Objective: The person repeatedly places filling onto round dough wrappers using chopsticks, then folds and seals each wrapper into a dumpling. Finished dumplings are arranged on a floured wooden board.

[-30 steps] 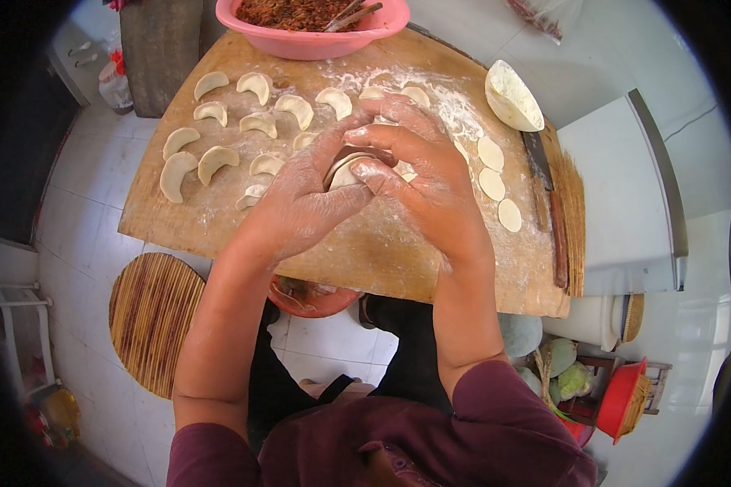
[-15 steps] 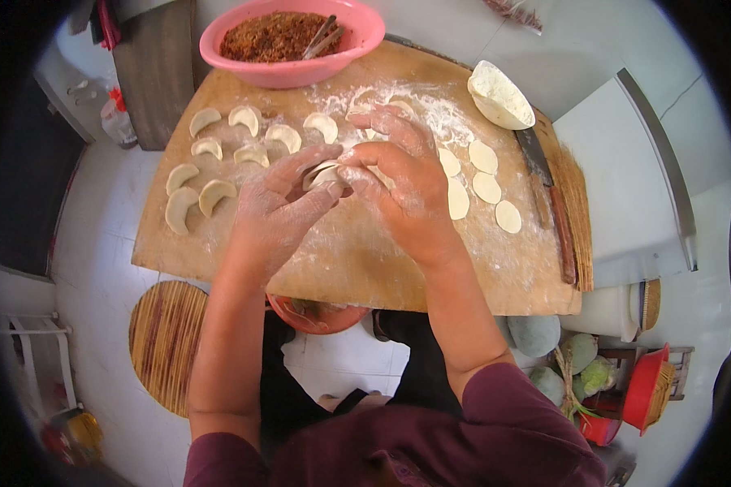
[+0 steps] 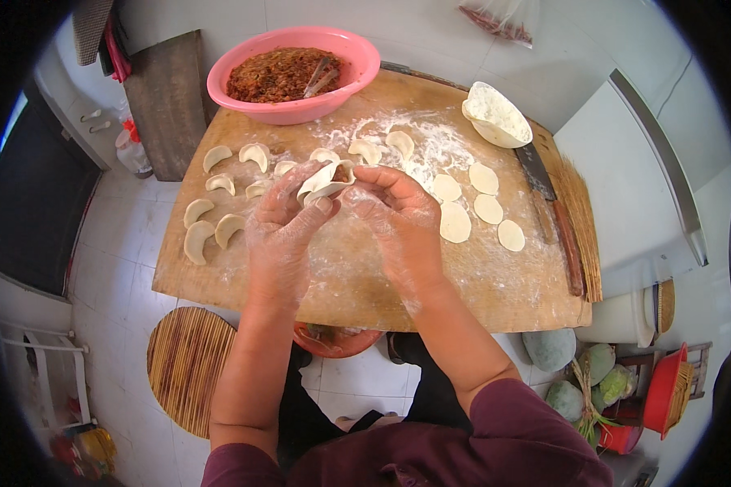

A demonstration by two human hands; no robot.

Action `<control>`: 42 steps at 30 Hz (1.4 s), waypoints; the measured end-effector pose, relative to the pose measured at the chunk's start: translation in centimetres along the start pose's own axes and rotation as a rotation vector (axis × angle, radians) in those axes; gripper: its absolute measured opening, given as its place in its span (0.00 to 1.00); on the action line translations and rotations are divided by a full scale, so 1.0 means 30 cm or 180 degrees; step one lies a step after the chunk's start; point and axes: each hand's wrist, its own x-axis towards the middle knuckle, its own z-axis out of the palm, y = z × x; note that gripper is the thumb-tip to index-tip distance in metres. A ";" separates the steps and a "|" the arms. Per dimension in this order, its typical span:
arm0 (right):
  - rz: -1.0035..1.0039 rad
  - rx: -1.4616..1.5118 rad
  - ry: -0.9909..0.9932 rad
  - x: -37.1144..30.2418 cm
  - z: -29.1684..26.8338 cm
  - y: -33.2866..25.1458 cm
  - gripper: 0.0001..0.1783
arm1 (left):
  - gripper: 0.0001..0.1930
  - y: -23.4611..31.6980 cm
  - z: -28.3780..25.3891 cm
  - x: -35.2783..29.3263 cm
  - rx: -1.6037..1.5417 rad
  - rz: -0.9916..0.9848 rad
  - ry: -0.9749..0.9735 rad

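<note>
- Clock directions ran from the dumpling wrapper (image 3: 315, 185) at the centre, held up over the wooden board (image 3: 365, 296); its mouth gaped toward two, and dark filling (image 3: 340, 174) showed inside.
- The left hand (image 3: 288, 213), on the wrapper's seven-to-nine side, pinched it between thumb and fingers.
- The right hand (image 3: 398, 213), toward four, had its fingers bent and their tips at the wrapper's right rim; whether they squeezed it I could not tell.
- A floured stretch of wood spread from below the hands to the board's near edge at six, with the forearms crossing that edge at seven and five.
- Folded dumplings (image 3: 199, 243) bordered the left hand from eight round to ten, the outermost lying near the board's left edge; more sat close by, from twelve to two.
- Flat dough rounds (image 3: 456, 221) lay toward three, near the right hand and apart from it.
- Beyond them, a cleaver (image 3: 534, 172), a rolling pin (image 3: 568, 247) and a straw brush (image 3: 581, 211) lined the right edge.
- A pink basin (image 3: 227, 85) of filling stood at the far edge, between eleven and twelve; a white bowl (image 3: 503, 134) of flour stood at two.
</note>
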 end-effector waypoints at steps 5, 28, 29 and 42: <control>-0.0179 0.0427 0.0281 -0.016 0.035 0.025 0.23 | 0.21 -0.013 0.031 -0.004 -0.0225 -0.0001 0.0044; -0.0892 -0.0952 -0.0080 -0.001 -0.013 -0.008 0.12 | 0.19 -0.019 0.019 -0.010 0.0096 -0.0004 0.0148; -0.1129 -0.1158 -0.0085 0.000 -0.016 -0.005 0.12 | 0.19 -0.020 0.019 -0.009 0.0093 -0.0009 0.0160; -0.1237 -0.1276 -0.0085 0.015 -0.033 -0.002 0.14 | 0.19 -0.014 0.022 -0.011 0.0211 0.0008 0.0111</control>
